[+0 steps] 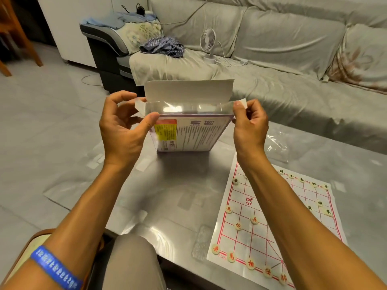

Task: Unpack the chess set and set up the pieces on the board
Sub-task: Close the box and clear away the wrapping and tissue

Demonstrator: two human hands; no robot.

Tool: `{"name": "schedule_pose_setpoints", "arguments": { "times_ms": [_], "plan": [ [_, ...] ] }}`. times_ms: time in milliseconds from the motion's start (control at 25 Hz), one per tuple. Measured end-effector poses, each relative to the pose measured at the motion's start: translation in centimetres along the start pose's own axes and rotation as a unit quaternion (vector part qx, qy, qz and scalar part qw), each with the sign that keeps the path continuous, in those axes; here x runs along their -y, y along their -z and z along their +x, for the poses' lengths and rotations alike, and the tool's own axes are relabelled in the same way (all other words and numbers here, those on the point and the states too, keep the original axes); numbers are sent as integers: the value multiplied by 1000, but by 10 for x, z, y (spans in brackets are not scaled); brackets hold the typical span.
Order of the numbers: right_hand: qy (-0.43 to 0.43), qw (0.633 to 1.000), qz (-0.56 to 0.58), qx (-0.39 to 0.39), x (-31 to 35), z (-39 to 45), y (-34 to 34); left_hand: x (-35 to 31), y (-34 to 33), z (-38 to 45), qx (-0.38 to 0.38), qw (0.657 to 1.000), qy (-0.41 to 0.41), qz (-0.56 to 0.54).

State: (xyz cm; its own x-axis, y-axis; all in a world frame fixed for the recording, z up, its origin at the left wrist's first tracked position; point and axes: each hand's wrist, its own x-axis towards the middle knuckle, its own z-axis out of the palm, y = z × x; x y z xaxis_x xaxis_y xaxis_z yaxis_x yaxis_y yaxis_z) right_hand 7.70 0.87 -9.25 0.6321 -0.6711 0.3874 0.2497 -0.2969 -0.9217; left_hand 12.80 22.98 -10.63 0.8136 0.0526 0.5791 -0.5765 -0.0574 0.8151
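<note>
A flat chess set box (188,135) with printed text and a yellow label stands upright on the grey table (167,195), its top flap open. My left hand (123,122) grips the box's upper left corner, thumb on the front face. My right hand (249,122) pinches the small side flap at the upper right corner. A paper board (272,222) with a red grid lies flat at the right, partly under my right forearm. Several round pale pieces (254,220) with red or dark characters sit on its lines, most along the near and far rows.
A grey sofa (272,59) runs behind the table, with a small white fan (208,41) and a striped cloth (163,47) on it. Clear plastic wrapping (276,143) lies on the table right of the box. A clear plastic strip (201,243) lies left of the board.
</note>
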Motion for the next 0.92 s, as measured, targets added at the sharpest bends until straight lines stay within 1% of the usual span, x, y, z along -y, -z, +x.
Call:
{"name": "schedule_pose_setpoints", "arguments": {
  "times_ms": [40, 120, 240, 320, 400, 480, 520, 600, 640, 720, 760, 840, 920],
  "plan": [
    [-15, 1000, 23, 5, 3, 4, -1, -1, -3, 4, 1, 1000, 12, -16],
    [-44, 994, 89, 42, 4, 9, -2, -2, -8, 10, 6, 999, 33, -38],
    [-72, 972, 202, 94, 1, 12, 1, -4, -16, 10, 23, 998, 41, -43],
    [-82, 967, 215, 113, 2, 16, 2, -8, -21, 9, 26, 997, 43, -51],
    [-99, 967, 206, 112, 6, 22, 0, -9, -23, 10, 20, 997, 52, -57],
    [-125, 958, 229, 117, 12, 30, 0, -8, -25, 14, 18, 995, 65, -79],
    [-125, 956, 232, 131, 16, 35, 1, -8, -26, 17, 20, 993, 69, -96],
    [-86, 965, 177, 173, 22, 43, 3, -7, -27, 23, 31, 991, 70, -113],
    [-51, 973, 122, 190, 23, 45, 5, -7, -28, 26, 41, 991, 66, -107],
    [4, 976, 38, 213, 23, 48, 8, -6, -29, 31, 58, 994, 51, -79],
    [15, 974, 26, 226, 21, 49, 10, -4, -29, 33, 63, 995, 46, -69],
    [15, 965, 42, 257, 19, 47, 11, 0, -28, 34, 63, 995, 48, -66],
    [18, 962, 55, 266, 18, 44, 8, 3, -28, 36, 44, 991, 71, -103]
  ]
}}
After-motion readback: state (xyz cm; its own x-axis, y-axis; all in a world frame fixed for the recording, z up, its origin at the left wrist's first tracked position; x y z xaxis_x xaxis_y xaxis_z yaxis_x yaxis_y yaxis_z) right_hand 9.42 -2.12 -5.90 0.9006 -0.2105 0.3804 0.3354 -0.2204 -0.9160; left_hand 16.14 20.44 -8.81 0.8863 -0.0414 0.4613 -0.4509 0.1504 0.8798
